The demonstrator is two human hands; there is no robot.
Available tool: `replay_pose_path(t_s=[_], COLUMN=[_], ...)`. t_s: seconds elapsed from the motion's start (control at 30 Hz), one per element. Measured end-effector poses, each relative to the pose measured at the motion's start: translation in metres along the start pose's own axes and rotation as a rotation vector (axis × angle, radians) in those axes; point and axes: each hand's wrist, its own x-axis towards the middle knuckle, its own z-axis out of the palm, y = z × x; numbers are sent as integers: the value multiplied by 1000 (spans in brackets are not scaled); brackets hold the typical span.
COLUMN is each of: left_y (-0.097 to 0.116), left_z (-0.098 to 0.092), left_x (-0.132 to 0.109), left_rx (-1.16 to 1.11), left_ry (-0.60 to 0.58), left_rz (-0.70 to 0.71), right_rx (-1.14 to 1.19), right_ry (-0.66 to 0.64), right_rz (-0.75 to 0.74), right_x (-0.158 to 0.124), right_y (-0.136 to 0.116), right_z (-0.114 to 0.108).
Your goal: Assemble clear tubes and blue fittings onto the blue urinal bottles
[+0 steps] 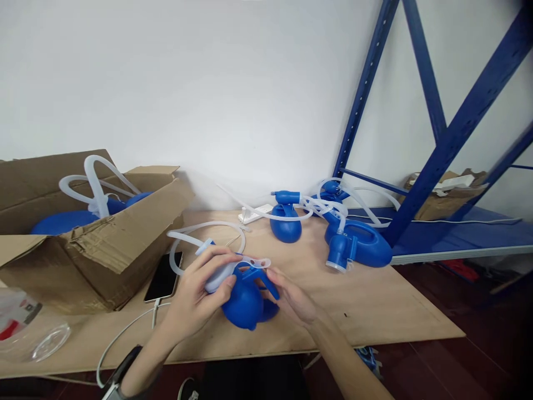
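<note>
A blue plastic vessel (242, 303) is held between my hands above the front of the wooden table. My left hand (204, 291) is wrapped round a translucent white part (219, 277) at the vessel's upper left, its thumb on the blue plastic. A small clear strap with holes (259, 263) sticks out over the top. The fingers of my right hand (291, 297) pinch the end of this strap beside a blue arm of the vessel; the lower fingers are partly hidden behind it. A white tube (208, 225) loops on the table behind my left hand.
An open cardboard box (125, 255) with blue parts and tubes stands left. Near it lie a phone (164, 278) with a cable and a clear plastic container (25, 328). More blue vessels (286, 225) with tubes, a power strip (256, 213) and a blue rack (447, 139) are behind and right.
</note>
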Motion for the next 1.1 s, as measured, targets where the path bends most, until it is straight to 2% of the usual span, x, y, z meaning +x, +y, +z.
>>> replay_pose_path(t_s=[0.07,0.2,0.33,0.4,0.47,0.53,0.67,0.73,1.1], left_y=[4,11,10,8,8,12,26,31,27], left_z=[-5,-6,-5,-5,-4,-3,4,7,8], left_x=[0,-1,-1,-2,-1,1,9,14,20], left_rx=[138,262,324,335,339,301,157,152,131], left_ry=[-22,-51,-20,-53,-105,-141,-160,-167,-208], left_rz=[72,178,176,184,196,146,-138,-211,-222], right_rx=[-94,-219,-110,-89,-98,-117,-195,-228,-326], right_ry=[58,150,58,8,17,59,78,76,165], right_rz=[-9,-74,-97,-65,-45,-62,-154,-188,-309], right_x=[0,2,4,5,5,6,8,9,5], right_y=[0,1,-3,-5,-5,-3,2,5,11], right_z=[-2,0,8,11,13,14,18,20,24])
